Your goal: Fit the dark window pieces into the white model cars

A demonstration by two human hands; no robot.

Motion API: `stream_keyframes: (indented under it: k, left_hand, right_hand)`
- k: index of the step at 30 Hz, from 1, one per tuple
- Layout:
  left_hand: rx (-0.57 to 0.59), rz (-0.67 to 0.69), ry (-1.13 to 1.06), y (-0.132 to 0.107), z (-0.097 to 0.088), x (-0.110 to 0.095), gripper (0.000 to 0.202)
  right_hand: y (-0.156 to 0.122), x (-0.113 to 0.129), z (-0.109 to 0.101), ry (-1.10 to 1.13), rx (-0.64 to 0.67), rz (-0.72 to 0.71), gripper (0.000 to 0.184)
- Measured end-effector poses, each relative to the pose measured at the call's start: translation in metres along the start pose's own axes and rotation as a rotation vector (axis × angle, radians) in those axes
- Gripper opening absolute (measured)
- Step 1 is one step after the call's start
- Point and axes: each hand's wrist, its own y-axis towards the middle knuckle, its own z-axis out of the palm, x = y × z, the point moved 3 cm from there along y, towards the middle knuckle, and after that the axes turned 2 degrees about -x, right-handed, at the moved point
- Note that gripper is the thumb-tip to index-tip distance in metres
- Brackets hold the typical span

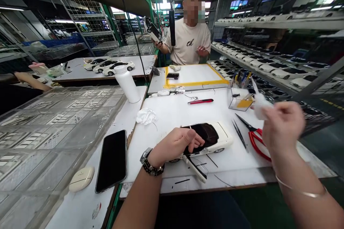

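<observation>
My left hand grips a white model convertible car with a dark brown interior, its fingers curled over the cockpit. A long white car part with a clear piece attached lies under the car's near side. My right hand, blurred by motion, pinches a white cloth or tissue above the bench. Below that hand lie red-handled scissors and slim tweezers. A crumpled white cloth sits left of the car.
A phone and an earbud case lie on the left bench, beside stacked clear trays. A white bottle stands near a clear pen holder. A co-worker stands opposite, and shelves hold several model cars.
</observation>
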Motion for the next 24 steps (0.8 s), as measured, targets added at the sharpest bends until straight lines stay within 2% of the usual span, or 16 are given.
stream_keyframes:
  k: [1, 4, 8, 12, 14, 17, 18, 19, 21, 22, 24]
  left_hand:
    - [-0.002, -0.002, 0.009, -0.002, 0.001, 0.000, 0.067]
    - [-0.041, 0.001, 0.045, -0.009, 0.002, 0.000, 0.066]
    - [-0.095, 0.016, 0.111, -0.021, 0.003, 0.003, 0.065]
    - [-0.111, 0.024, 0.070, -0.032, 0.004, 0.010, 0.063]
    - [-0.112, 0.055, 0.047, -0.036, 0.005, 0.012, 0.061]
    - [-0.118, 0.111, 0.036, -0.038, 0.005, 0.014, 0.060]
    - [-0.117, 0.131, 0.047, -0.039, 0.006, 0.014, 0.060]
    - [-0.117, 0.150, 0.063, -0.039, 0.006, 0.014, 0.060]
    - [-0.125, 0.181, 0.094, -0.038, 0.007, 0.014, 0.059]
    - [-0.134, 0.191, 0.102, -0.038, 0.007, 0.014, 0.058]
    - [-0.160, 0.199, 0.106, -0.038, 0.008, 0.014, 0.058]
  right_hand:
    - [0.011, -0.015, 0.006, -0.221, 0.165, 0.029, 0.035]
    - [0.031, -0.053, 0.023, -0.434, 0.372, 0.076, 0.035]
    - [0.034, -0.083, 0.048, -0.567, 0.511, 0.067, 0.037]
    - [0.030, -0.087, 0.058, -0.695, 0.592, 0.034, 0.040]
    - [0.028, -0.078, 0.048, -0.748, 0.611, 0.002, 0.038]
    - [0.019, -0.057, 0.015, -0.803, 0.671, -0.105, 0.021]
    - [0.012, -0.051, 0.004, -0.812, 0.752, -0.177, 0.013]
    - [0.001, -0.045, -0.006, -0.818, 0.917, -0.326, 0.012]
    - [-0.020, -0.037, -0.025, -0.841, 1.118, -0.542, 0.032]
    - [-0.028, -0.035, -0.031, -0.841, 1.152, -0.600, 0.038]
    - [-0.037, -0.031, -0.037, -0.812, 1.057, -0.585, 0.035]
